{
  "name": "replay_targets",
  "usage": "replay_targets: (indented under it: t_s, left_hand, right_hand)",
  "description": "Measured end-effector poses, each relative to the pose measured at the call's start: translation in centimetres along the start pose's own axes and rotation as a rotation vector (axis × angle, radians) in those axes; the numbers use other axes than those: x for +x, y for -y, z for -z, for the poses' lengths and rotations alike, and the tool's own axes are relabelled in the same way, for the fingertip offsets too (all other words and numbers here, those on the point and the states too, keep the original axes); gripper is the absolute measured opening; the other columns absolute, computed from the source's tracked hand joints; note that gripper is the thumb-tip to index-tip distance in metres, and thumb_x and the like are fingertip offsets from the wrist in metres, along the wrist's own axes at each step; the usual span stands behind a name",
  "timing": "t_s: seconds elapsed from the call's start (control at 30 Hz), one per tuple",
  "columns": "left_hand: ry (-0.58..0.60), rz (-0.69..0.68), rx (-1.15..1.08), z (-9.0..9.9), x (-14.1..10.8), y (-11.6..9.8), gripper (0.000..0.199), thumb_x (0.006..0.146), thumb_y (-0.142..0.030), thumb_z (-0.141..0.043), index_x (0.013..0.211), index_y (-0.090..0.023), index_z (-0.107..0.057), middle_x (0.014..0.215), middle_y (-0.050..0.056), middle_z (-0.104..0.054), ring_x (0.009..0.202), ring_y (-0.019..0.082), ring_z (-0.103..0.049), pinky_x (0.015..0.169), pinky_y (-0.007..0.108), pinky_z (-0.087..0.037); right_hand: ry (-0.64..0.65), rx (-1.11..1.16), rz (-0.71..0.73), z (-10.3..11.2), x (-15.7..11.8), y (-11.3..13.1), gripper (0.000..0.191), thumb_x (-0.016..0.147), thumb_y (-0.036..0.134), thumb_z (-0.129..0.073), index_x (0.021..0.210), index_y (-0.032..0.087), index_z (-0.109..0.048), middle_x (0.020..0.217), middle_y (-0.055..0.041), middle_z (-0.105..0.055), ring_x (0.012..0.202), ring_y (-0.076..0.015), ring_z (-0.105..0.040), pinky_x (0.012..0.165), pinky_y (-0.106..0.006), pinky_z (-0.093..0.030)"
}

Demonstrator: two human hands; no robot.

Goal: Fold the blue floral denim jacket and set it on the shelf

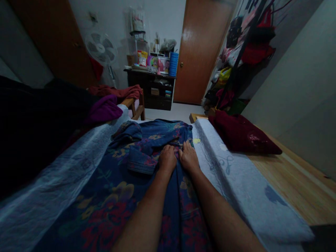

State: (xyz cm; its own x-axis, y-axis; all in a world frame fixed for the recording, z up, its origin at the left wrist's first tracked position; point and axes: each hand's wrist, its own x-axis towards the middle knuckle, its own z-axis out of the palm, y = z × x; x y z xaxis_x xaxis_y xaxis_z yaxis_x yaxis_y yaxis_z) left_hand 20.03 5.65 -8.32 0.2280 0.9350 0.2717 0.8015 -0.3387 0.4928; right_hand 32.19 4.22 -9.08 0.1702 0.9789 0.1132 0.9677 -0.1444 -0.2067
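Observation:
A dark blue garment with red and yellow flowers lies spread on a pale bed cover, its folded sleeve across the upper part. Near the garment's far end, my left hand presses on the cloth beside the sleeve's cuff, its fingers curled in and their tips hard to make out. Close to its right, without touching it, my right hand rests on the garment's right edge, fingers lying forward over the fabric.
The pale bed cover shows on both sides. A dark red cushion sits at the right on a wooden surface. Dark and purple cloths are heaped at left. Farther back are a fan, a dark cabinet and a door.

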Motion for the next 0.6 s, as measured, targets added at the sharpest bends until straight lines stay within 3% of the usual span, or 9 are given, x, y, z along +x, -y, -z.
replay_targets:
  t_s: [0.17, 0.33, 0.47, 0.6]
  left_hand:
    - [0.005, 0.027, -0.07, 0.3, 0.2, 0.4, 0.032, 0.083, -0.002, -0.042, 0.098, -0.017, -0.065, 0.105, 0.007, -0.064, 0.102, 0.016, -0.058, 0.093, 0.027, -0.043]
    - [-0.052, 0.052, -0.11, 0.5, 0.5, 0.4, 0.031, 0.086, -0.004, -0.039, 0.096, -0.018, -0.065, 0.105, 0.007, -0.065, 0.099, 0.017, -0.058, 0.091, 0.028, -0.044]
    - [-0.074, 0.05, -0.066, 0.9, 0.3, 0.0, 0.031, 0.086, -0.004, -0.039, 0.098, -0.018, -0.065, 0.105, 0.008, -0.065, 0.101, 0.018, -0.058, 0.093, 0.029, -0.043]
    - [-0.118, 0.042, 0.039, 1.5, -0.1, -0.8, 0.029, 0.086, -0.009, -0.044, 0.101, -0.02, -0.066, 0.112, 0.008, -0.065, 0.109, 0.023, -0.053, 0.093, 0.035, -0.042]
  right_hand:
    - [0.058, 0.01, 0.044, 0.6, -2.5, 0.2, 0.059, 0.098, 0.036, -0.031, 0.15, 0.007, -0.03, 0.158, -0.0156, -0.025, 0.146, -0.0234, -0.021, 0.117, -0.038, -0.021]
    - [0.153, -0.006, 0.079, 1.4, -5.7, 0.5, 0.058, 0.097, 0.04, -0.033, 0.151, 0.018, -0.031, 0.161, -0.0092, -0.017, 0.148, -0.0275, -0.012, 0.117, -0.05, -0.015]
    - [0.195, 0.002, 0.119, 1.8, -7.3, 0.5, 0.057, 0.097, 0.048, -0.036, 0.151, 0.031, -0.032, 0.161, -0.0064, -0.013, 0.148, -0.0287, -0.01, 0.115, -0.057, -0.01]
    - [0.183, 0.025, 0.151, 2.1, -7.7, 0.4, 0.055, 0.097, 0.048, -0.037, 0.149, 0.033, -0.034, 0.161, -0.0065, -0.015, 0.148, -0.0282, -0.012, 0.116, -0.057, -0.009]
